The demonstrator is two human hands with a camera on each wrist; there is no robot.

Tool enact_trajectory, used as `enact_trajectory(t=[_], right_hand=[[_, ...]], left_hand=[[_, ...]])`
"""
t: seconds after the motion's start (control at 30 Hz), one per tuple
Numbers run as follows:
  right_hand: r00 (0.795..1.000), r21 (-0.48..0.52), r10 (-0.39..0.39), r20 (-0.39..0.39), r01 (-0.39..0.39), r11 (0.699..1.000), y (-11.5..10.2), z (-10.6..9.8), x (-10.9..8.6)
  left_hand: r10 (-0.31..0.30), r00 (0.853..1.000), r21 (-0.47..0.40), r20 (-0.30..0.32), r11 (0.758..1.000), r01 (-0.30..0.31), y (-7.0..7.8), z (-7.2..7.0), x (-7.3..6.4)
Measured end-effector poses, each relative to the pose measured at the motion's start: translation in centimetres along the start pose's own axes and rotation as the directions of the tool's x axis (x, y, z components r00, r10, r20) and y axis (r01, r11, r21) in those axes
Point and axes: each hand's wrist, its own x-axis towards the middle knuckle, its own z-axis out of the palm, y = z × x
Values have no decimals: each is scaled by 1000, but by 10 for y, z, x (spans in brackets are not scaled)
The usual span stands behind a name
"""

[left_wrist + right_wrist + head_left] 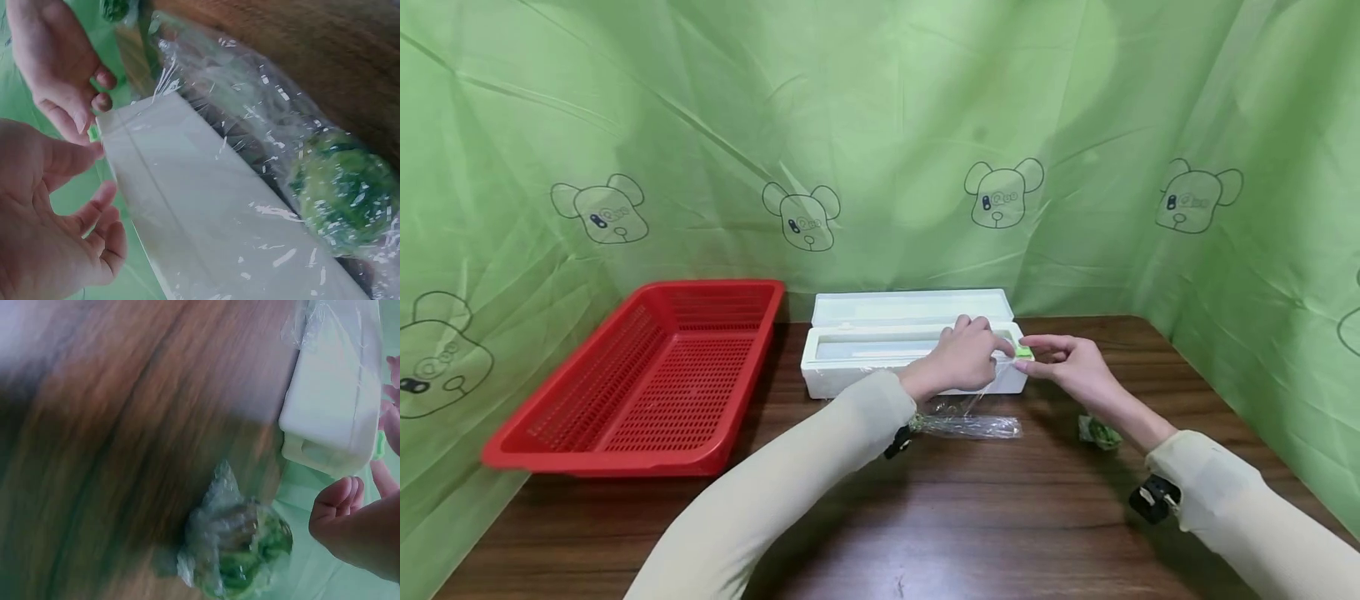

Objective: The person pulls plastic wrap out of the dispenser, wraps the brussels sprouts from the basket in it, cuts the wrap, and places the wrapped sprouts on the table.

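Observation:
A white cling film box [850, 377] lies lengthwise with its lid [913, 307] tipped back. Thumb and index finger of my right hand [1078, 367] pinch the small green slide cutter [1023, 352] at the box's right end. My left hand [962, 358] reaches over the box, its index fingertip close by the cutter and the other fingers loosely bent. Clear film [237, 94] hangs over the box's front onto the table. Under that film, in the left wrist view, sits a round green vegetable [344, 194], mostly hidden behind my left wrist in the head view.
A film-wrapped green vegetable [1099, 432] lies right of the box, below my right wrist. On the left stands a red slotted plastic basket [730, 442]. Green printed cloth [880, 125] surrounds the dark wooden table [962, 517] at the back and sides.

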Motion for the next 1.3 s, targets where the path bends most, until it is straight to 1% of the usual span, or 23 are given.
enact_trajectory(t=[0.1,0.17,0.3,0.4,0.5,0.57,0.67,0.77,0.9,0.97,1.23,1.3], right_hand=[[999,36,41,32,-42,998,0,3,2],[998,56,53,34,-55,997,1,5,4],[998,95,60,26,-62,994,3,9,8],[998,103,56,18,-58,993,5,11,10],[998,113,54,17,-56,992,6,12,10],[998,129,54,23,-56,990,6,12,10],[997,149,66,38,-72,986,6,12,10],[995,159,88,49,-94,983,5,12,11],[992,156,114,52,-121,980,5,12,12],[991,149,125,50,-131,980,5,12,12],[986,137,163,46,-168,976,4,11,14],[984,137,172,49,-177,975,3,11,14]], left_hand=[[39,999,-79,14,996,-38,-5,-5,7],[83,997,-126,7,989,-82,-9,-7,14],[155,988,-219,-18,963,-155,-16,-12,27],[207,978,-260,-8,944,-202,-21,-13,36],[275,961,-255,11,930,-263,-24,-13,45],[320,947,-242,26,921,-305,-25,-14,51],[363,930,-229,48,911,-343,-25,-15,58],[386,921,-217,62,906,-365,-24,-17,63],[395,916,-199,69,905,-376,-24,-18,69],[406,911,-183,75,903,-388,-24,-18,71],[469,878,-135,95,880,-456,-26,-17,77],[476,873,-117,104,878,-464,-27,-18,77]])
